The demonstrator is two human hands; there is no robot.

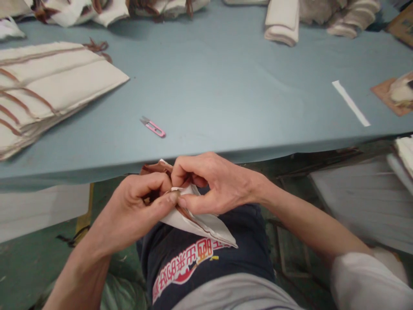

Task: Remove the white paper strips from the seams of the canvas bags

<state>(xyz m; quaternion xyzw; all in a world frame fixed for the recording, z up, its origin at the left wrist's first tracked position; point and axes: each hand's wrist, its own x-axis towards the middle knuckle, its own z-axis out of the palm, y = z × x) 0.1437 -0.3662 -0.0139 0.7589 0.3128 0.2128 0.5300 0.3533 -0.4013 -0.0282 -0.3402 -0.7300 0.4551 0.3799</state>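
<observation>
- long table right across the view, smooth blue-green cover hanging over the near edge
- floor is green, kinda scuffed, pale specks here and there
- yellow strip down on the left, beside a big pale panel
- large grey surface low on the right, pretty blurry
- some thin frame near it, too dim to make out
- lighting's soft, with a pale sheen mid-table and darker underneath
</observation>
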